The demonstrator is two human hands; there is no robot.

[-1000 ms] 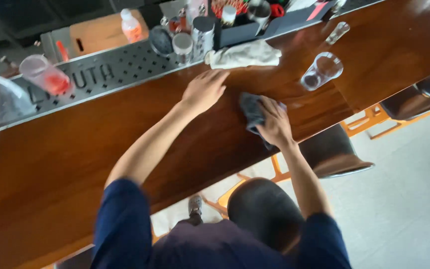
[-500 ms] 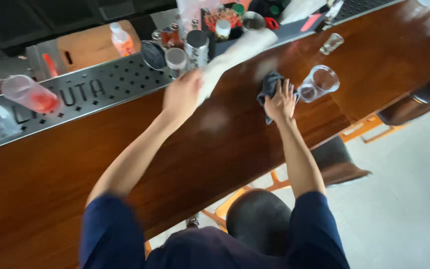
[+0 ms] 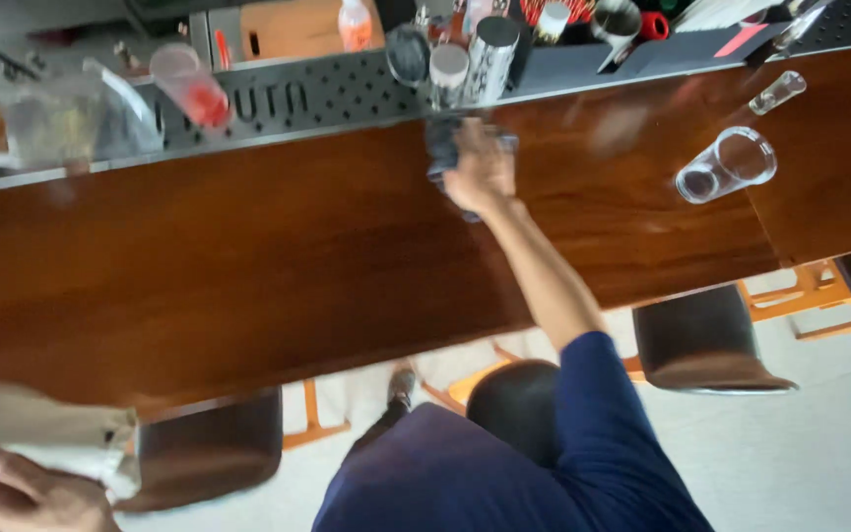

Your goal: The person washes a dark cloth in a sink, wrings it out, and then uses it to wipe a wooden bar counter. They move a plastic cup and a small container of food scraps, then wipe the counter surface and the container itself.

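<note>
My right hand (image 3: 482, 169) lies flat on a dark grey cloth (image 3: 441, 144), pressing it onto the brown wooden counter (image 3: 278, 256) close to the counter's far edge. The arm wears a dark blue sleeve (image 3: 603, 424). At the bottom left corner, off the counter's near edge, my left hand (image 3: 17, 496) grips a crumpled off-white cloth (image 3: 41, 429).
A perforated metal drip tray (image 3: 297, 97) runs along the back, with metal shakers (image 3: 490, 47), a cup of red liquid (image 3: 191, 87) and bottles. A clear glass (image 3: 726, 166) and a small glass (image 3: 778, 92) stand at right. Dark stools (image 3: 706, 345) sit below the counter.
My left hand took the off-white cloth from the back of the counter and drew it down to the near left. My right hand slid the dark cloth toward the far edge.
</note>
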